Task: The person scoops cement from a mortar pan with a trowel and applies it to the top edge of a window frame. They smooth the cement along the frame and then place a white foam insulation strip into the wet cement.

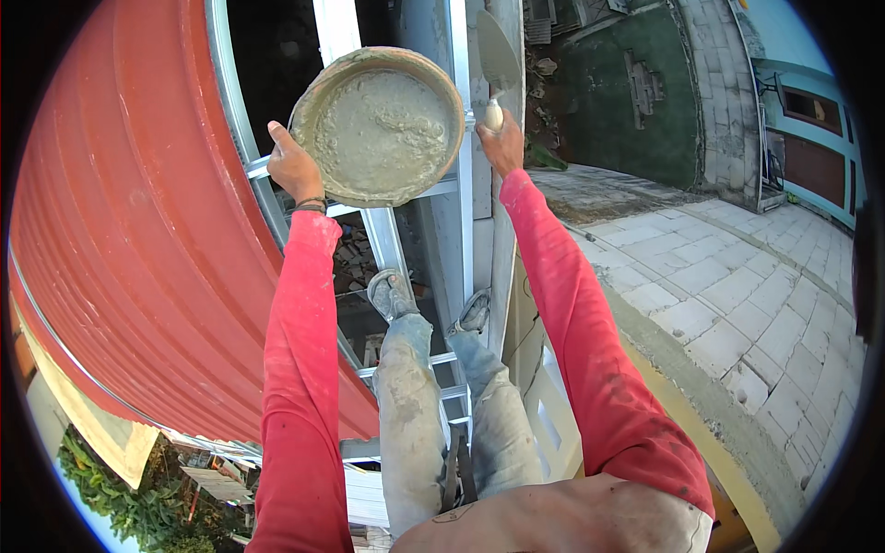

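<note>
Nearest you, your left hand (295, 168) grips the left side of a round bowl (376, 198) of wet grey mortar (378, 120), thumb raised at the rim and fingers mostly hidden, so how far they curl cannot be told, while your right hand (502, 146), just beyond the bowl's right side, is closed around the pale handle (494, 115) of a trowel (498, 55), its blade pointing away from you. Below, your sandalled feet (392, 295) stand among pale metal beams (383, 238), beside a red corrugated roof (138, 212) at left; farther down at right lies grey paving (719, 286), apparently block, with a green surface (627, 111) beyond.
</note>
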The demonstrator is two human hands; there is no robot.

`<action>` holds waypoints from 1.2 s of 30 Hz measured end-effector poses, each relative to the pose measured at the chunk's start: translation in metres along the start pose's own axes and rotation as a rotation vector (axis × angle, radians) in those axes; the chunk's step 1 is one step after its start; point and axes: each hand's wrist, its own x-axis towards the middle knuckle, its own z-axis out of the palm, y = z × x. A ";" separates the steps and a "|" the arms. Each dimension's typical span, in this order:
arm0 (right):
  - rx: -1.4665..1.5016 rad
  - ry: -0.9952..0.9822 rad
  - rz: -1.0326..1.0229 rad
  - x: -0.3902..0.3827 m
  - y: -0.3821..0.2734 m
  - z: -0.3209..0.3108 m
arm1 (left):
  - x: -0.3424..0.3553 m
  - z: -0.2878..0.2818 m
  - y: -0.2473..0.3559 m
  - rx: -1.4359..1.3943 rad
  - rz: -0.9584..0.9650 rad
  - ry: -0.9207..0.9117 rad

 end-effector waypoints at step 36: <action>-0.498 -0.429 -0.007 0.086 0.005 0.063 | -0.004 -0.009 -0.006 -0.023 -0.088 -0.118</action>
